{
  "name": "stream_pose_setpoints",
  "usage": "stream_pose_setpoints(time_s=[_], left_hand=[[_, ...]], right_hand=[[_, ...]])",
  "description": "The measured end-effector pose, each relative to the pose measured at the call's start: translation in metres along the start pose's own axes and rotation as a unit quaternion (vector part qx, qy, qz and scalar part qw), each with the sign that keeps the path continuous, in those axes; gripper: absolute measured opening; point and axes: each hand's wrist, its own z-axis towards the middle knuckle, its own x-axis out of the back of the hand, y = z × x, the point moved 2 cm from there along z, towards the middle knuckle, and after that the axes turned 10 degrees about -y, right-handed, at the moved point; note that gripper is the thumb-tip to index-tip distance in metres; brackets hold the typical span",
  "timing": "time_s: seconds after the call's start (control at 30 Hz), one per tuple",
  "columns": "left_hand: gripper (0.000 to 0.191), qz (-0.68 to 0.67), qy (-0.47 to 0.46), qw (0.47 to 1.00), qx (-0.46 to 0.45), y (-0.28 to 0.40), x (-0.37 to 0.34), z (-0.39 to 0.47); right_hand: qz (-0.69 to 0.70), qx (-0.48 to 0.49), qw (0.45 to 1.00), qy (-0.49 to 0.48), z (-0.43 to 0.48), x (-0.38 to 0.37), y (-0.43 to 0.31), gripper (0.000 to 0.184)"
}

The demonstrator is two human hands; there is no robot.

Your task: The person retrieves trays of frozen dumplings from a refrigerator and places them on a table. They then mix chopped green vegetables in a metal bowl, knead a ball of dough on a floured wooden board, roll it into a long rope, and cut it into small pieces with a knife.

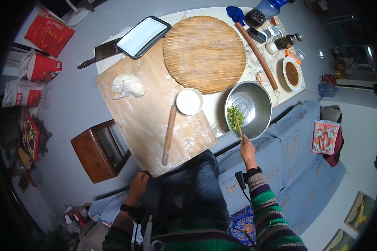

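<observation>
My right hand (247,150) grips wooden chopsticks (238,127) at the near rim of a steel mixing bowl (261,108). The tips reach into chopped green vegetables (233,115) heaped on the bowl's left side. Low at the left, my left hand (139,184) is curled in a loose fist beside the near corner of a floured wooden board (147,116); nothing shows in it. On that board lie a rolling pin (169,138) and a lump of pale dough (132,85) partly wrapped in clear plastic. A bowl of white powder (189,102) stands by the rolling pin's far end.
A round slatted mat (204,53) lies behind the board, with a tray (143,36) and a cleaver (105,51) to its left. On the right are a long rolling pin (257,58) and a bowl of brown sauce (292,73). A sofa (295,147) and a wooden stool (95,153) flank me.
</observation>
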Motion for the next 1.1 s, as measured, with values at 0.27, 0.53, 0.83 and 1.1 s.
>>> stream_pose_setpoints(time_s=[0.27,0.53,0.83,1.1], left_hand=[[0.022,0.225,0.049,0.973,0.022,-0.09,0.144,-0.024],[0.037,0.255,-0.059,0.965,-0.007,-0.055,0.142,-0.014],[0.044,0.37,0.02,0.905,-0.207,0.082,0.159,0.056],[0.057,0.421,0.104,0.873,-0.225,0.163,0.209,0.186]], right_hand=[[-0.117,-0.004,0.991,-0.061,0.051,-0.015,0.006,0.027],[0.131,-0.161,0.971,-0.12,0.023,0.0,-0.035,0.049],[0.491,-0.146,0.853,0.104,-0.125,-0.043,0.055,0.044],[0.568,-0.187,0.79,-0.135,-0.254,-0.171,-0.048,0.023]])
